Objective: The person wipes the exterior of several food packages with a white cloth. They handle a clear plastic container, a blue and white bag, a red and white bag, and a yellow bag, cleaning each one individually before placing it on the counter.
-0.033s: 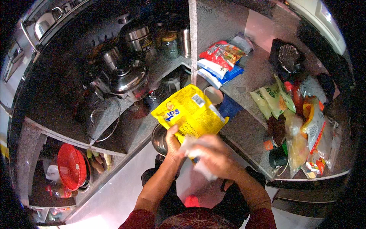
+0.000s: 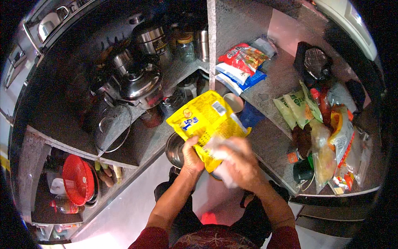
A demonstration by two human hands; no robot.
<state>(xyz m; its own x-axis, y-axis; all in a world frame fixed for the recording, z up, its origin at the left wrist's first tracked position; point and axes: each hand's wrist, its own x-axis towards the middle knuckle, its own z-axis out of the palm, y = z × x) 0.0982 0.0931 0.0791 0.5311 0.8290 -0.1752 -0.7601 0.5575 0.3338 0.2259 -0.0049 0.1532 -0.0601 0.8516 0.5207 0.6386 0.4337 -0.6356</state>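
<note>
My left hand [image 2: 192, 156] grips the lower left edge of a bright yellow food packet [image 2: 204, 116], thumb on its face. The packet is held up, tilted, with its printed side towards me. A crumpled white cloth [image 2: 226, 175] is bunched in my right hand [image 2: 242, 164] and lies against the packet's lower right part. That hand and the cloth are smeared by motion. Just left of the packet, partly hidden by it, is a round steel bowl [image 2: 174, 150]. A pale round container [image 2: 233, 102] shows behind the packet's upper right edge.
On the left stone shelf stand a steel pressure cooker [image 2: 143, 89], a glass jar [image 2: 185, 47] and a wire-rimmed lid [image 2: 114, 128]. A red basin [image 2: 78, 180] sits lower left. Red and blue packets [image 2: 242, 62] lie at the back; several bags [image 2: 323, 153] crowd the right shelf.
My right hand and the cloth have slid slightly up and to the right over the packet. The packet stays in my left hand, shifted a little to the right.
</note>
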